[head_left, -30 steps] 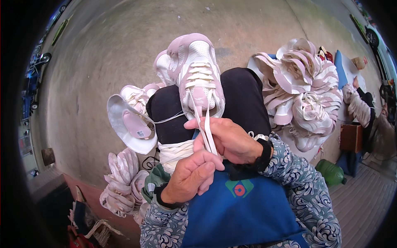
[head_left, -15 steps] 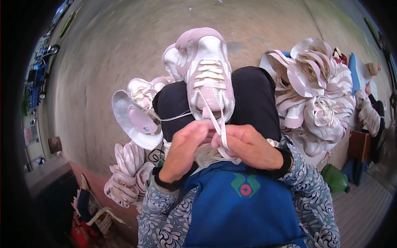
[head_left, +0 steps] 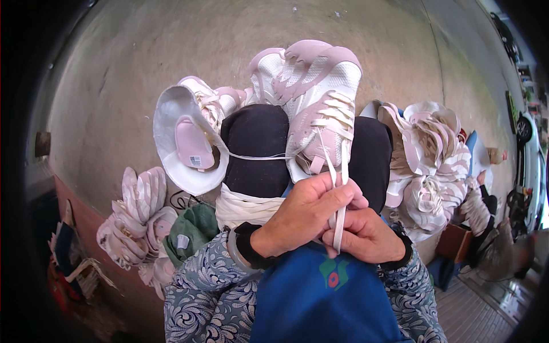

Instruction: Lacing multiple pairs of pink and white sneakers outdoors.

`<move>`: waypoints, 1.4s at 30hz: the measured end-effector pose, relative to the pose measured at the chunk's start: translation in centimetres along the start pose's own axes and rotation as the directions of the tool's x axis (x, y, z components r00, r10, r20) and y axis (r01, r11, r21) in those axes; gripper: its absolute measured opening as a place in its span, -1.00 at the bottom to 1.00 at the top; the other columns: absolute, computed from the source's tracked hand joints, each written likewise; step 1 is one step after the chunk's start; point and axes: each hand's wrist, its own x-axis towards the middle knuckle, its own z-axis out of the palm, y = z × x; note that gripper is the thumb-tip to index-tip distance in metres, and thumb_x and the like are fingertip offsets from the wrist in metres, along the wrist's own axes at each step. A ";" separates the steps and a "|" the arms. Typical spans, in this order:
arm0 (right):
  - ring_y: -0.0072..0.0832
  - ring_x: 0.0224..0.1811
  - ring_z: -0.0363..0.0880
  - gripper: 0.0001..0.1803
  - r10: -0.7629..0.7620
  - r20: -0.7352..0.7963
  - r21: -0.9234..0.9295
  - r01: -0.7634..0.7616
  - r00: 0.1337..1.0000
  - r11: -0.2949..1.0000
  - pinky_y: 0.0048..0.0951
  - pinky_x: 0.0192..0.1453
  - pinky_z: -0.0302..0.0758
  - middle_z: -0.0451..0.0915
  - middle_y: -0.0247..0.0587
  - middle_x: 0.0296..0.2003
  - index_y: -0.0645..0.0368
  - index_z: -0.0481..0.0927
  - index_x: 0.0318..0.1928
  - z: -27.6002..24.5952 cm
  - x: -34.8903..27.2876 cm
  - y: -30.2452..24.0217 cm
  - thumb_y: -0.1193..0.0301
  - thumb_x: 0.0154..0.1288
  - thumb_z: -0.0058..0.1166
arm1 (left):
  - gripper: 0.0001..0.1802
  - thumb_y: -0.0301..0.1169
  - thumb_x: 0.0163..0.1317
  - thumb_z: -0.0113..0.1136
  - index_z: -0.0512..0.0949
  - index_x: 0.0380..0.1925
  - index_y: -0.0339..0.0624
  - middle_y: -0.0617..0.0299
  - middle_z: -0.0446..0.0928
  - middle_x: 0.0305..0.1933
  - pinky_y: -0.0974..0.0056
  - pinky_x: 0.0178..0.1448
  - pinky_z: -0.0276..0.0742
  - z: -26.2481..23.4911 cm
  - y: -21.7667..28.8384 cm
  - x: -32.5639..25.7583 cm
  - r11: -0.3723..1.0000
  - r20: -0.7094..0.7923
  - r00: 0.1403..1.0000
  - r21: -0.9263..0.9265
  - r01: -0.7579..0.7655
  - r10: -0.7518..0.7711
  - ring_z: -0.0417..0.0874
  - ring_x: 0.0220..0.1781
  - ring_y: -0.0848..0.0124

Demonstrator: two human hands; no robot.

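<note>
A pink and white sneaker point(head_left: 320, 97) rests on my black-trousered knees point(head_left: 257, 148), toe pointing away. Its white laces point(head_left: 337, 188) run down to my hands. My left hand point(head_left: 309, 214) is closed around the laces from above. My right hand point(head_left: 363, 234) sits just under it, fingers curled, with a lace end hanging across them. Both hands touch each other above my blue apron point(head_left: 326, 297). A second shoe point(head_left: 191, 137) lies sole-up against my left knee, joined by a thin white string.
A heap of pale pink shoe uppers point(head_left: 429, 160) is stacked at my right. More of them point(head_left: 137, 217) lie at the lower left beside a green cloth point(head_left: 191, 231). A white lace bundle point(head_left: 246, 206) sits on my lap. Concrete floor point(head_left: 171, 46) lies beyond.
My hands have drawn together and closer to my body, pulling the laces taut. The sneaker has shifted slightly right on my knees and tilted.
</note>
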 end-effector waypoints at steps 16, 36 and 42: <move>-0.72 -0.57 0.47 -0.83 -0.126 -0.598 -0.421 -0.176 0.791 0.890 -0.67 -0.50 0.38 0.58 -0.32 -0.35 0.29 0.60 -0.10 -2.6 -0.1 -1.9 0.50 0.41 -0.01 | -0.72 -0.31 0.45 0.00 0.57 -0.21 -0.33 0.25 0.59 -0.38 0.39 -0.26 0.51 -4.3 1.3 -1.9 0.393 0.083 0.876 0.871 -0.295 0.475 0.56 -0.34 0.57; -0.23 -0.48 0.55 -0.90 -0.681 -0.226 -0.974 -0.175 0.697 0.143 -0.26 -0.49 0.47 0.42 -0.15 -0.44 0.14 0.45 -0.37 -5.6 5.7 0.5 0.49 0.09 0.09 | -0.95 -0.51 0.18 0.12 0.48 -0.36 -0.22 -0.03 0.50 -0.42 0.00 -0.30 0.50 -4.6 4.8 4.1 -0.374 0.237 0.799 0.927 -0.016 0.553 0.59 -0.36 -0.01; -0.26 -0.45 0.54 -0.84 -0.671 -0.191 -0.977 -0.076 0.716 0.198 -0.26 -0.43 0.47 0.41 -0.20 -0.45 0.12 0.42 -0.43 -6.0 6.3 -0.7 0.44 0.00 0.15 | -0.92 -0.52 0.14 0.11 0.43 -0.38 -0.26 -0.09 0.46 -0.41 -0.02 -0.33 0.47 -3.3 6.4 4.4 -0.322 0.354 0.701 0.929 -0.184 0.620 0.56 -0.35 -0.08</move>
